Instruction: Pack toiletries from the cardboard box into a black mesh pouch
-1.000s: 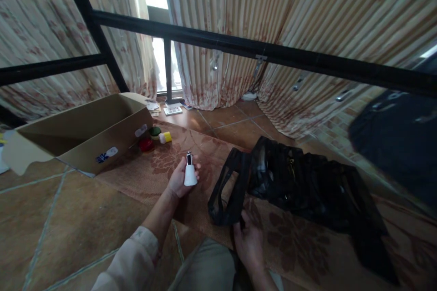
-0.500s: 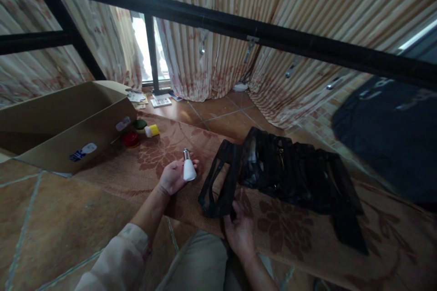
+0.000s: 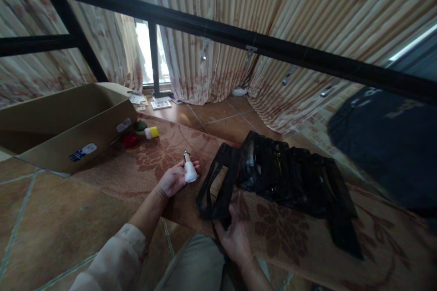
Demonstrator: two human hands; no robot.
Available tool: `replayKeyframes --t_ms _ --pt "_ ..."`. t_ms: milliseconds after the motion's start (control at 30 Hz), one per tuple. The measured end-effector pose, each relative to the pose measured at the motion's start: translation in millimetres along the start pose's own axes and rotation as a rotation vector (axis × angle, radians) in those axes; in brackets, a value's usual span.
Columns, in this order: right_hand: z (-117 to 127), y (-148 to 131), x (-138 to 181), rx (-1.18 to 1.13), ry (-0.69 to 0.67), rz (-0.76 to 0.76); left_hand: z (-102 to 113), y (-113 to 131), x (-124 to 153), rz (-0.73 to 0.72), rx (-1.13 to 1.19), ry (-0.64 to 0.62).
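White bottle [image 3: 190, 173] held in the left hand [image 3: 172, 181], beside a black mesh bag [image 3: 293, 179]

The bottle, with a metallic neck, sits in the left hand, clear of the bag and above a patterned cloth [image 3: 283, 232]. The hand's curled fingers are clamped on it. Its long axis runs away from the wearer: the wide white base is the near end, and the neck points forward, tipped slightly left.

Little has changed in the past second. The bottle leans a touch more, and the left hand has kept its hold, so the bottle remains out of the bag.

The right hand [image 3: 235, 238] is at the bag's near edge, thumb and fingers a little apart; I cannot tell whether they pinch it.

Farther left on the cloth are a red container [image 3: 130, 140], a green one [image 3: 140, 126] and a yellow-and-white item [image 3: 152, 132], near a cardboard box [image 3: 99, 134].
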State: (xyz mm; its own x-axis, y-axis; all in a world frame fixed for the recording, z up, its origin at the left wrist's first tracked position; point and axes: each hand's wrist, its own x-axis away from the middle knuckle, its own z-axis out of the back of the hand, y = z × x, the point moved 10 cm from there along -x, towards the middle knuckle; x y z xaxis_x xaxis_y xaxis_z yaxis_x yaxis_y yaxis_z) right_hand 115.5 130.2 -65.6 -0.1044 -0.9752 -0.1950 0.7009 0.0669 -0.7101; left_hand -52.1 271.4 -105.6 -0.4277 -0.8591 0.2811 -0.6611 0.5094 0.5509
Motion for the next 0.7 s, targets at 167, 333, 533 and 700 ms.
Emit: replayKeyframes --t_ms 167,333,533,700 --pt "-5.0 4.5 0.5 0.047 -0.037 -0.036 2.5 -1.4 -0.6 0.006 -0.020 0.014" --pt "-7.8 6.9 1.1 0.104 -0.034 -0.037 4.9 -3.6 -1.6 0.016 -0.015 0.012" --pt "-3.7 0.8 0.6 0.172 0.020 0.024 8.2 -6.1 -3.7 0.031 0.002 0.009" --pt "-5.4 3.4 1.3 0.155 0.016 0.024 7.2 -6.9 -4.0 0.055 0.018 -0.014"
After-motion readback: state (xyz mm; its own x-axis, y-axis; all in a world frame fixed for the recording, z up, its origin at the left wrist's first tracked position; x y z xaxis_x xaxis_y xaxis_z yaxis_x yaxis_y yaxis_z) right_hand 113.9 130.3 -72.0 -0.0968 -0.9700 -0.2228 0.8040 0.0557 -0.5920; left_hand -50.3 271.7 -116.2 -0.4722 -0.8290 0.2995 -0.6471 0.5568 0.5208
